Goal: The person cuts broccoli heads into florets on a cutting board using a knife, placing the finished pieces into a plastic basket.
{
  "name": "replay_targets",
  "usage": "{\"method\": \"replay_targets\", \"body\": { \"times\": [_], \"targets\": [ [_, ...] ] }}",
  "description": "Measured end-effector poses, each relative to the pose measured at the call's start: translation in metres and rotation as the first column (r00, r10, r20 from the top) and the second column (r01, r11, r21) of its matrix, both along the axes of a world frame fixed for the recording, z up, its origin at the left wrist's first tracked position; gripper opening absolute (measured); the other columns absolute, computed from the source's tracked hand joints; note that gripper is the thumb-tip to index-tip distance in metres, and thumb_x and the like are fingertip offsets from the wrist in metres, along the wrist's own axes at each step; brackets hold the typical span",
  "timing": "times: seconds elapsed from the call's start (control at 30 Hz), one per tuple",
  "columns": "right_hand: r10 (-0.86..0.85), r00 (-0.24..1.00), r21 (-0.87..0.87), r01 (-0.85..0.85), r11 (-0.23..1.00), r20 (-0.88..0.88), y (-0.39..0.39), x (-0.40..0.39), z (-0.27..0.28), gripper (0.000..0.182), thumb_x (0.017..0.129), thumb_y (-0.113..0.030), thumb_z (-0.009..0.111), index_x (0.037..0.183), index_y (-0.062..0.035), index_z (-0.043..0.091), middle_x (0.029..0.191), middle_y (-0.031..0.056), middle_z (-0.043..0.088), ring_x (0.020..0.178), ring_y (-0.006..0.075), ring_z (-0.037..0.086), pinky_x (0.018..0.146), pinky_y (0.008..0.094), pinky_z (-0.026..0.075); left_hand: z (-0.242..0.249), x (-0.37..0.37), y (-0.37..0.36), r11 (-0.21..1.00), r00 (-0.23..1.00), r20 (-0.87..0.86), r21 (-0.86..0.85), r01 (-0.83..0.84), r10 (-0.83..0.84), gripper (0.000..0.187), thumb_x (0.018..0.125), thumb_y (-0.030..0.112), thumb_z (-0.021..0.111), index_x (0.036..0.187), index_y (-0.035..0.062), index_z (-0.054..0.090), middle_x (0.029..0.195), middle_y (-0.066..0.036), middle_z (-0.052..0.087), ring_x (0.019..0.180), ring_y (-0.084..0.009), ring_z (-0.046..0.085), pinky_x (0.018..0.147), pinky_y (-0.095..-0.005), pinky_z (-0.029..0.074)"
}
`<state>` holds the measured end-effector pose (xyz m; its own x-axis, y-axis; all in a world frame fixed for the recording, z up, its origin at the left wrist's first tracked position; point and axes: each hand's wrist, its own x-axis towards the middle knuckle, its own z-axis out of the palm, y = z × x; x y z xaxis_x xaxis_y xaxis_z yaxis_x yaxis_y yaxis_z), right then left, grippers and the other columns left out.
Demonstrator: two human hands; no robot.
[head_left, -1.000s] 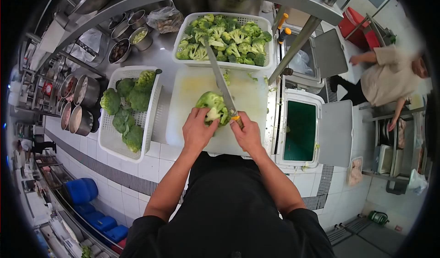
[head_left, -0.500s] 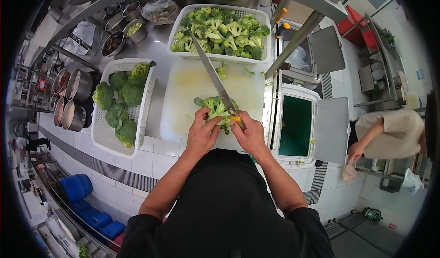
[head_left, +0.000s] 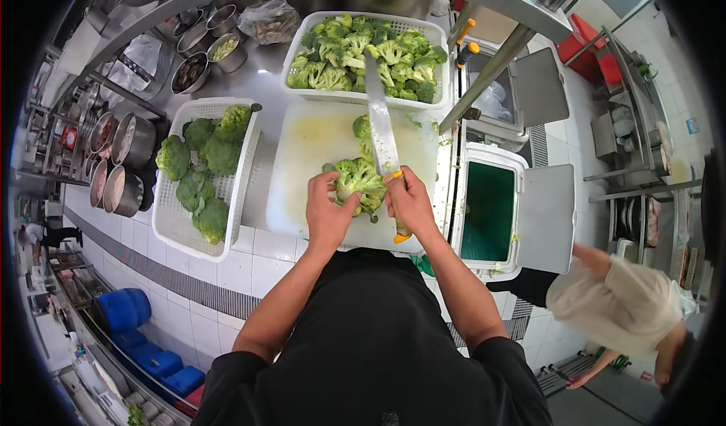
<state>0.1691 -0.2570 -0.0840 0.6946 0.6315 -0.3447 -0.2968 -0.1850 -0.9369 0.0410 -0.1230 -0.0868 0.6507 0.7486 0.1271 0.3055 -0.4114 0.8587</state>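
My left hand [head_left: 330,213] grips the left side of a broccoli head [head_left: 358,182] low on the white cutting board [head_left: 302,142]. My right hand [head_left: 409,202] is closed around the yellow-ended handle of a large knife [head_left: 382,127]. The blade points away from me, over the board, with its tip over the white basket [head_left: 287,78] of cut broccoli florets [head_left: 363,52]. Beside the blade, on its left, lies a loose floret [head_left: 363,127]. The broccoli head sits just left of the knife handle.
On the left, a white basket [head_left: 248,150] holds several whole broccoli heads [head_left: 221,154]. Metal pots [head_left: 133,140] stand beyond it. Right of the board is an open bin [head_left: 488,210] with a grey lid [head_left: 546,218]. Another person [head_left: 616,301] is at the right. A metal post [head_left: 488,78] rises near the florets.
The knife has swung away from the broccoli head, its blade now more upright and turned flatter. A loose floret shows more fully beside it. The other person has moved nearer and lower in view.
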Motion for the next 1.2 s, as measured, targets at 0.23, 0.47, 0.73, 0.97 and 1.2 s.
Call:
{"method": "replay_targets", "body": {
  "times": [0.23, 0.47, 0.73, 0.97, 1.2],
  "targets": [
    [0.004, 0.961, -0.145, 0.038, 0.989, 0.276, -0.005, -0.001, 0.008, 0.021, 0.102, -0.023, 0.061, 0.11, -0.004, 0.062, 0.065, 0.0077, 0.06, 0.052, 0.0183, 0.058, 0.051, 0.0334, 0.045, 0.014, 0.008, 0.015, 0.883, 0.959, -0.281, -0.46, -0.095, -0.044, 0.04, 0.081, 0.018, 0.083, 0.113, -0.0016, 0.069, 0.12, -0.014, 0.064, 0.099, -0.0245, 0.068, 0.084, -0.0352, 0.055],
    [0.096, 0.734, -0.14, -0.001, 0.99, 0.673, -0.004, -0.022, 0.038, 0.025, 0.097, -0.024, 0.066, 0.111, -0.0039, 0.062, 0.064, 0.0181, 0.061, 0.06, 0.0388, 0.062, 0.058, 0.0427, 0.049, 0.008, -0.011, 0.016, 0.951, 0.972, -0.106, 0.209, 0.229, -0.211, 0.04, 0.079, 0.011, 0.079, 0.117, 0.0011, 0.07, 0.124, -0.011, 0.063, 0.112, -0.0306, 0.064, 0.095, -0.0387, 0.054],
    [0.28, 0.742, -0.366, -0.05, 0.929, 0.609, 0.004, -0.011, 0.026, 0.026, 0.101, -0.027, 0.061, 0.112, -0.0039, 0.059, 0.066, 0.0201, 0.064, 0.063, 0.0423, 0.066, 0.059, 0.0493, 0.049, -0.001, -0.014, 0.021, 0.965, 0.974, -0.099, 0.146, 0.216, -0.203, 0.036, 0.08, 0.009, 0.079, 0.114, 0.0, 0.069, 0.125, -0.012, 0.063, 0.103, -0.0251, 0.068, 0.081, -0.0357, 0.057],
    [0.132, 0.766, -0.259, 0.046, 0.965, 0.629, -0.004, -0.041, 0.023, 0.028, 0.101, -0.026, 0.061, 0.116, -0.003, 0.058, 0.069, 0.0196, 0.067, 0.066, 0.0435, 0.068, 0.061, 0.0514, 0.051, -0.015, -0.007, 0.033, 0.952, 0.993, -0.119, -0.302, -0.053, 0.017, 0.028, 0.087, 0.013, 0.081, 0.102, -0.0019, 0.063, 0.089, -0.011, 0.07, 0.067, -0.0139, 0.066, 0.058, -0.0296, 0.055],
    [0.274, 0.678, -0.374, 0.001, 0.928, 0.682, 0.009, -0.048, -0.029, 0.031, 0.099, -0.026, 0.063, 0.118, -0.0028, 0.058, 0.071, 0.0203, 0.067, 0.067, 0.0444, 0.067, 0.061, 0.0521, 0.052, -0.006, -0.002, 0.031, 0.881, 0.993, -0.081, -0.461, -0.109, 0.081, 0.036, 0.084, 0.021, 0.084, 0.1, -0.0027, 0.061, 0.092, -0.013, 0.067, 0.063, -0.0163, 0.066, 0.055, -0.0303, 0.052]
  ]
}}
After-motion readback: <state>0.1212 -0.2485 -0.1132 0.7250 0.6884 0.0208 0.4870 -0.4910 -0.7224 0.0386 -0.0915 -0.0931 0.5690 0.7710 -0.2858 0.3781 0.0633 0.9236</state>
